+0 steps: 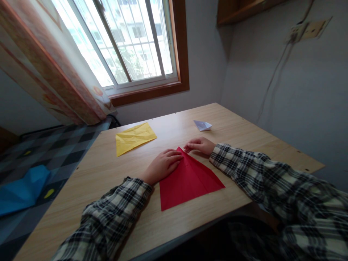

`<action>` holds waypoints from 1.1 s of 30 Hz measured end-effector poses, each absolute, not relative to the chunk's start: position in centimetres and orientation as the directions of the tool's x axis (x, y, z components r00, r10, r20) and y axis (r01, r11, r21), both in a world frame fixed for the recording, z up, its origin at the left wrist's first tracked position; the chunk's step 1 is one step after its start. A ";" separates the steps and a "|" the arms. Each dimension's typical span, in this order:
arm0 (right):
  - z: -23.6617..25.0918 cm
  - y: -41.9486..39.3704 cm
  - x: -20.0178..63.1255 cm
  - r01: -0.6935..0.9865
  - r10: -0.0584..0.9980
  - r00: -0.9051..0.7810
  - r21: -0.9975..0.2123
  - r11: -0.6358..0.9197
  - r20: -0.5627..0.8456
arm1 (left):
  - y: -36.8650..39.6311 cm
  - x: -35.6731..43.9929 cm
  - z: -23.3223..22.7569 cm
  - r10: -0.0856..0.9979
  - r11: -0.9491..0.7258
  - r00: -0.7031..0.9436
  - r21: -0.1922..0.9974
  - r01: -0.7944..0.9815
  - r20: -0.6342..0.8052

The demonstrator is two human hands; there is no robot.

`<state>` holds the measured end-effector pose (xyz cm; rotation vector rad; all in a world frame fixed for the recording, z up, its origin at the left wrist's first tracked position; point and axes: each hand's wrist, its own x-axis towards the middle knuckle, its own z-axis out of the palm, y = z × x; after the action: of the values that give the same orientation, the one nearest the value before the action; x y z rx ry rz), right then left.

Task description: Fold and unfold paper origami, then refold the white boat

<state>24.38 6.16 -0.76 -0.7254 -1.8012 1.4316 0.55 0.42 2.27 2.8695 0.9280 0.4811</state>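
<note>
A red sheet of paper (190,185) lies on the wooden table in front of me, folded to a point at its far end. Faint creases fan out from that point toward the wide near edge. My left hand (164,165) rests flat on the paper's upper left side, fingers stretched toward the tip. At the right side of the tip, my right hand (200,145) has its fingers curled together, the fingertips at the paper's edge. The underside of the paper and part of its left edge are hidden.
A creased yellow sheet (136,137) lies at the table's far left. A small white folded paper boat (202,125) sits at the far right of the table (108,181). Blue folded paper (24,188) rests on the checked cloth (70,145) to the left, below a curtained window.
</note>
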 end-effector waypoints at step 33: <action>0.0 5.0 24.5 0.255 0.685 -0.690 -0.808 0.531 0.232 | 0.0 0.8 2.7 0.628 -0.779 0.737 0.200 0.595 0.250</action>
<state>24.47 5.01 -0.03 -0.7612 -2.2351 1.0579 0.77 0.04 2.70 2.8274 0.9979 0.4659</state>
